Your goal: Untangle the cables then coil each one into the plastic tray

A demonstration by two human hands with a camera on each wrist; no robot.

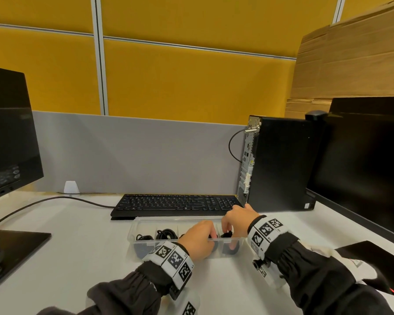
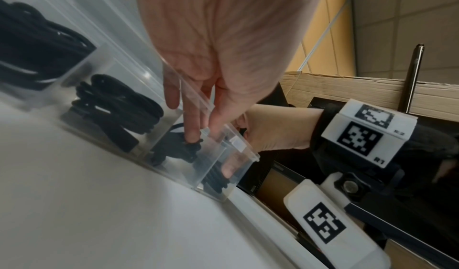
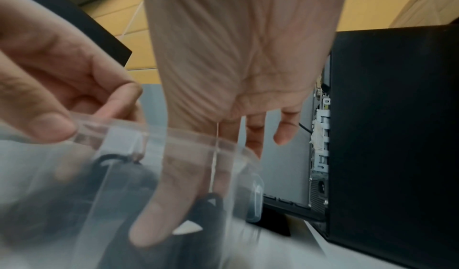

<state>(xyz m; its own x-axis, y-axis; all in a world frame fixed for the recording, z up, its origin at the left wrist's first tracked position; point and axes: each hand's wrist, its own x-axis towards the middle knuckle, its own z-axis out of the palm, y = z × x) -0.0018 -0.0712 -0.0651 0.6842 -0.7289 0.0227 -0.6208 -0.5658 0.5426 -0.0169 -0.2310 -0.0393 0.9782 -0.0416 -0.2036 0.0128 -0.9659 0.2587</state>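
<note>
A: Head view, item one: one clear plastic tray [image 1: 143, 223], long and partitioned, on the white desk [image 1: 73, 258] just in front of one black keyboard [image 1: 175, 204]. How many cables do you count?

B: I count four black coils, one per compartment. Leftmost coil [image 1: 143, 237], second coil [image 1: 167, 234], then two under the hands. In the left wrist view the third coil [image 2: 174, 147] and the end coil [image 2: 216, 177] show through the tray wall.

A: Hands?

B: Two. My left hand [image 1: 199, 241] reaches into the third compartment, fingertips [image 2: 192, 136] down on that coil, fingers fairly straight; I see pressing, not clasping. My right hand [image 1: 239, 220] is in the end compartment: the right wrist view shows the thumb [image 3: 159, 214] extended down against the dark cable, other fingers straight behind the tray. Neither hand closes round anything.

A: Remainder?

B: Two monitors, left [image 1: 7, 137] and right [image 1: 369, 164]; one tower PC [image 1: 282, 164]; stacked cardboard [image 1: 355, 62]; yellow partition panels [image 1: 191, 85].
</note>
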